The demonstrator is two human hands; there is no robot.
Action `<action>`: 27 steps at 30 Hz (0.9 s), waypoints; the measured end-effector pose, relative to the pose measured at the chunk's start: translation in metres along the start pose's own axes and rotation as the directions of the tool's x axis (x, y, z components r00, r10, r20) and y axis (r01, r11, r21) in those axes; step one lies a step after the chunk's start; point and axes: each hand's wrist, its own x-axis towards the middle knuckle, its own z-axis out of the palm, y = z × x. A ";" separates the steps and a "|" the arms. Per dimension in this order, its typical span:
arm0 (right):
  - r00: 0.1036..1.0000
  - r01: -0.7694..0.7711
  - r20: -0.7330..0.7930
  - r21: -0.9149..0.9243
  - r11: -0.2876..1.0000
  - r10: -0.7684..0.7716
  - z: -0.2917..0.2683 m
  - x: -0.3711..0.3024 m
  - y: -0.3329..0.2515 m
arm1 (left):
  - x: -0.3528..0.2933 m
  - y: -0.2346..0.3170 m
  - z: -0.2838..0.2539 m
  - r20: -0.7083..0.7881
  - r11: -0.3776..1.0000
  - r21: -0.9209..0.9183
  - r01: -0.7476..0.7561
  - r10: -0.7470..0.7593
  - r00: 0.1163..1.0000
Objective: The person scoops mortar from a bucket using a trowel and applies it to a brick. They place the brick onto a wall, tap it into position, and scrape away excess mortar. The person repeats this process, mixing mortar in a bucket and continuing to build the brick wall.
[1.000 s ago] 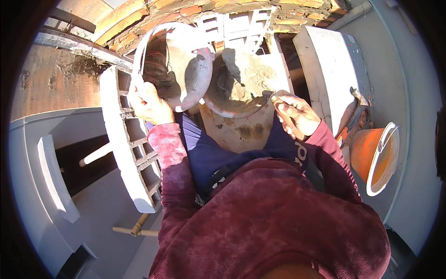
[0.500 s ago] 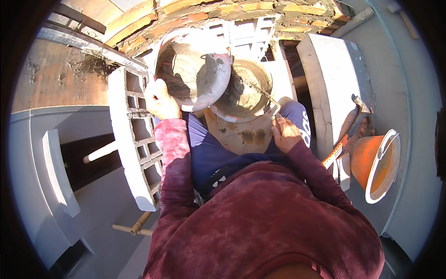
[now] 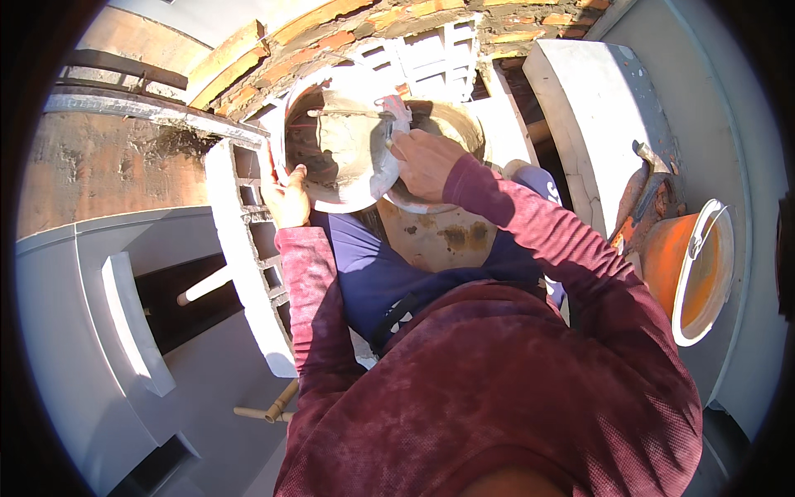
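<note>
A mortar-smeared bucket (image 3: 383,178) is tilted, its mouth toward me. My left hand (image 3: 287,201) is closed on its left rim. At its right rim is my right hand (image 3: 426,166), closed round the handle of a trowel, mostly hidden by the fingers; the blade is hard to make out against the grey mortar (image 3: 339,145) inside. A second round container (image 3: 468,128) with mortar stands behind and to the right, partly covered by the tilted bucket and my right hand.
A hollow block (image 3: 248,273) stands on the left. To the right are a pale slab (image 3: 571,124), a hammer-like tool (image 3: 650,178) and an orange bucket (image 3: 662,248) on its side. Brickwork (image 3: 331,41) runs along the far side; a stained board (image 3: 439,240) lies between my knees.
My right hand has moved left with the trowel, from the second container to the tilted bucket's right rim. My left hand stays on the left rim.
</note>
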 end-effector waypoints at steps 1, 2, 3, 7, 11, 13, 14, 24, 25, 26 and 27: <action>0.992 -0.070 0.100 -0.110 0.991 0.081 0.005 0.018 -0.017 | 0.001 -0.013 -0.017 0.018 0.991 0.109 0.072 -0.074 0.997; 0.991 -0.074 0.103 -0.138 0.988 0.089 0.014 0.021 -0.016 | 0.002 -0.022 -0.016 0.023 0.992 0.109 0.063 -0.066 0.998; 0.990 -0.067 0.112 -0.152 0.986 0.084 0.030 0.022 -0.016 | 0.002 -0.026 -0.020 0.025 0.991 0.126 0.050 -0.054 0.998; 0.972 0.050 0.235 -0.160 0.986 -0.011 0.047 -0.012 -0.014 | 0.001 -0.032 -0.039 -0.016 0.994 0.074 0.081 -0.080 0.997; 0.967 0.018 0.252 -0.159 0.987 0.023 0.033 -0.009 -0.014 | 0.000 -0.035 -0.040 -0.007 0.978 0.206 0.011 -0.010 1.000; 0.983 0.033 0.184 -0.195 0.980 0.004 0.043 0.018 -0.009 | 0.000 -0.036 -0.030 0.031 0.967 0.253 -0.008 0.000 1.000; 0.988 0.055 0.150 -0.205 0.977 -0.025 0.043 0.028 -0.012 | 0.001 -0.034 -0.031 0.039 0.964 0.266 -0.002 -0.009 0.999; 0.986 0.079 0.160 -0.172 0.982 -0.051 0.028 -0.006 -0.008 | -0.001 -0.033 -0.038 0.051 0.977 0.214 -0.004 -0.007 0.999; 0.975 0.063 0.222 -0.221 0.973 -0.013 0.030 0.008 -0.009 | -0.002 -0.032 -0.033 0.075 0.982 0.190 -0.002 -0.012 0.997; 0.954 0.110 0.299 -0.272 0.956 -0.024 0.033 0.016 -0.010 | -0.002 -0.029 -0.031 0.091 0.984 0.178 -0.007 -0.009 0.996; 0.926 0.160 0.376 -0.319 0.934 -0.030 0.036 0.022 -0.011 | -0.001 -0.029 -0.030 0.089 0.983 0.186 -0.001 -0.016 0.996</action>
